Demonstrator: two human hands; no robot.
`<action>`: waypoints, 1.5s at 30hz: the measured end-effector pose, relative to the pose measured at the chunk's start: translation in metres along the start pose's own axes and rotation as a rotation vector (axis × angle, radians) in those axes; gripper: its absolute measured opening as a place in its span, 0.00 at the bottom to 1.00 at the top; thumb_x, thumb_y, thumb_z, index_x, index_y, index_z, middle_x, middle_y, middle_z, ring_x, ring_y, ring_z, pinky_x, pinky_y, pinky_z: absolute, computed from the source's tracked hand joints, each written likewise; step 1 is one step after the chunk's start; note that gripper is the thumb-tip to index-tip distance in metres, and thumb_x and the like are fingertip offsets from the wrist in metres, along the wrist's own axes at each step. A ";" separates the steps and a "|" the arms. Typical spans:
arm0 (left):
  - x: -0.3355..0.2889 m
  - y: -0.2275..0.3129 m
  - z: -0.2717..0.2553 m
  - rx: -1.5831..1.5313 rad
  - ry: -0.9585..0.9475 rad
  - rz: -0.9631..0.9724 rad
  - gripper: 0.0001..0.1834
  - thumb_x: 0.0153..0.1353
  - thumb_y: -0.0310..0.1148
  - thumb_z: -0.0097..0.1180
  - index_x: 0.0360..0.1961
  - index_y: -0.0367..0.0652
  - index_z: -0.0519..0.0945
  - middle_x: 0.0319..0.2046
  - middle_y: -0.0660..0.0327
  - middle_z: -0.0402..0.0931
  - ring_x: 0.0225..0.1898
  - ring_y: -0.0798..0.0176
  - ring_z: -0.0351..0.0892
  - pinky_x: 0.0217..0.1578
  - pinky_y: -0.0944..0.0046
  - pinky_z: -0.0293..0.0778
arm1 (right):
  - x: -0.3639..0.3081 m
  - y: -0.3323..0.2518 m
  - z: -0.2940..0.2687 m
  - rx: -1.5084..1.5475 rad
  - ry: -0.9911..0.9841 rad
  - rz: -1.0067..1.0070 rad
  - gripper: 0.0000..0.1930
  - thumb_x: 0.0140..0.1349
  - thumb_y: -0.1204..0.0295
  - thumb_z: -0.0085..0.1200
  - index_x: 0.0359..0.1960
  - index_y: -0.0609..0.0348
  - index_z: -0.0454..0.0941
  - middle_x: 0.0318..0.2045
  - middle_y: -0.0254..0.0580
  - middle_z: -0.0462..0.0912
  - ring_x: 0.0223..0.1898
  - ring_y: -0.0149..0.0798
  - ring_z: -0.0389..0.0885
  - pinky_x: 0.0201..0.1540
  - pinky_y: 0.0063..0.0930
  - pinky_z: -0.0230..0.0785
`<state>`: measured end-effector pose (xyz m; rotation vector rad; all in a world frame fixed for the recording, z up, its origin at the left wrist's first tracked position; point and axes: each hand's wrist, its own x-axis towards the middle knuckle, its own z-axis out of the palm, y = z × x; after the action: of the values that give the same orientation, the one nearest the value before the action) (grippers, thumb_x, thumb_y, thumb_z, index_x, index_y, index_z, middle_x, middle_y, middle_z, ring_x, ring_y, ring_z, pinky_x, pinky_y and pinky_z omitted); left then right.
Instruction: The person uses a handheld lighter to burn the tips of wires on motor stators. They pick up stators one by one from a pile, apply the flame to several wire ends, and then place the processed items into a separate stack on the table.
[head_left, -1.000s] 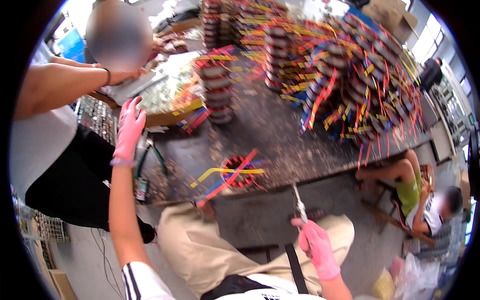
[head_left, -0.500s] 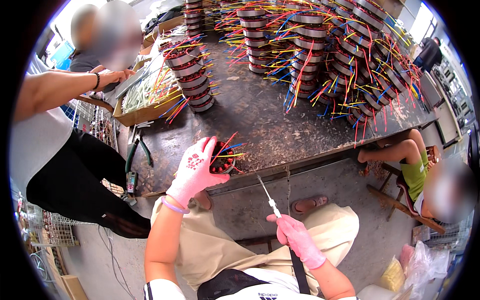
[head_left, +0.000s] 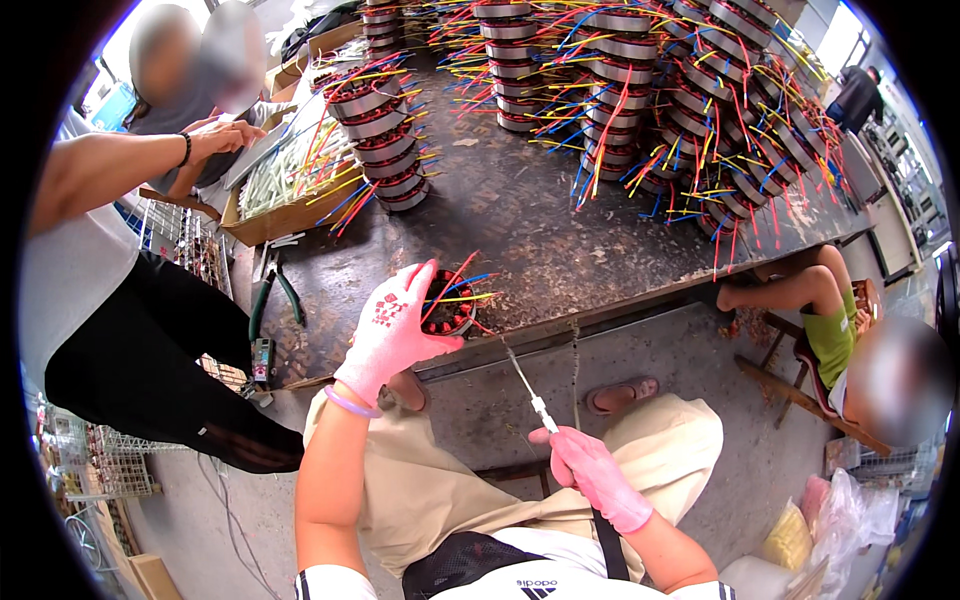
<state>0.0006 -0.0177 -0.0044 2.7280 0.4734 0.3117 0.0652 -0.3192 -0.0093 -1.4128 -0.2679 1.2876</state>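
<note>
A motor stator (head_left: pixel 448 318) with red coil windings and red, blue and yellow lead wires lies at the near edge of the workbench. My left hand (head_left: pixel 392 325), in a pink glove, is closed around its left side, thumb along the near side. Over my lap, my right hand (head_left: pixel 598 474), also in a pink glove, is wrapped around a thin white stick-like tool (head_left: pixel 541 408). That tool slants up and left, its fine tip just short of a red lead at the stator's near side. The end inside my fist is hidden.
Tall stacks of stators (head_left: pixel 615 110) cover the far bench, with one stack (head_left: pixel 385 150) at left. Beside it stands a cardboard box (head_left: pixel 262 222) of white sleeves. Green-handled pliers (head_left: pixel 262 305) lie at the left edge. A person stands at left; another sits at right.
Both my hands keep their grips and have shifted only slightly. The white tool's tip is a little farther left. At left, the standing person's hand has moved slightly.
</note>
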 end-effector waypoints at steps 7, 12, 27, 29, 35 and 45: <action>0.003 -0.004 -0.001 -0.047 -0.010 0.003 0.52 0.33 0.44 0.75 0.61 0.34 0.65 0.56 0.47 0.67 0.56 0.46 0.69 0.57 0.56 0.67 | 0.004 0.007 0.002 0.074 -0.007 -0.005 0.17 0.71 0.62 0.43 0.51 0.62 0.75 0.15 0.23 0.65 0.18 0.19 0.58 0.22 0.15 0.48; 0.002 -0.002 -0.002 -0.024 -0.008 0.003 0.52 0.33 0.43 0.75 0.61 0.35 0.65 0.56 0.47 0.67 0.57 0.46 0.69 0.57 0.56 0.66 | 0.004 0.004 0.001 -0.002 -0.017 -0.015 0.17 0.71 0.63 0.42 0.50 0.63 0.75 0.14 0.25 0.64 0.18 0.20 0.58 0.22 0.17 0.50; 0.002 -0.005 -0.001 -0.050 -0.010 0.022 0.51 0.33 0.40 0.75 0.61 0.34 0.65 0.57 0.46 0.67 0.57 0.45 0.68 0.58 0.56 0.65 | 0.006 0.009 -0.001 -0.091 -0.020 -0.015 0.17 0.71 0.63 0.40 0.50 0.61 0.75 0.15 0.26 0.65 0.18 0.20 0.59 0.23 0.17 0.53; 0.004 -0.002 -0.001 -0.051 -0.003 0.018 0.51 0.33 0.38 0.75 0.61 0.34 0.65 0.57 0.46 0.67 0.58 0.45 0.68 0.58 0.55 0.65 | 0.005 0.011 -0.002 -0.045 -0.022 -0.010 0.18 0.71 0.63 0.40 0.50 0.62 0.75 0.15 0.26 0.65 0.18 0.20 0.59 0.23 0.17 0.53; 0.003 -0.004 0.000 -0.059 -0.009 0.021 0.51 0.33 0.38 0.75 0.61 0.34 0.65 0.57 0.47 0.67 0.58 0.45 0.68 0.58 0.56 0.65 | 0.009 0.016 -0.003 -0.006 -0.031 -0.013 0.18 0.71 0.63 0.40 0.50 0.62 0.75 0.15 0.26 0.65 0.18 0.20 0.59 0.23 0.17 0.54; 0.004 -0.002 -0.003 -0.077 -0.033 0.017 0.51 0.33 0.37 0.74 0.61 0.34 0.64 0.57 0.47 0.67 0.58 0.46 0.68 0.59 0.56 0.65 | 0.006 0.009 -0.003 -0.075 -0.023 -0.012 0.17 0.71 0.63 0.40 0.51 0.61 0.75 0.15 0.27 0.66 0.18 0.20 0.60 0.24 0.17 0.54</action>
<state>0.0036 -0.0139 -0.0020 2.6598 0.4207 0.2827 0.0650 -0.3193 -0.0201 -1.4581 -0.3425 1.2961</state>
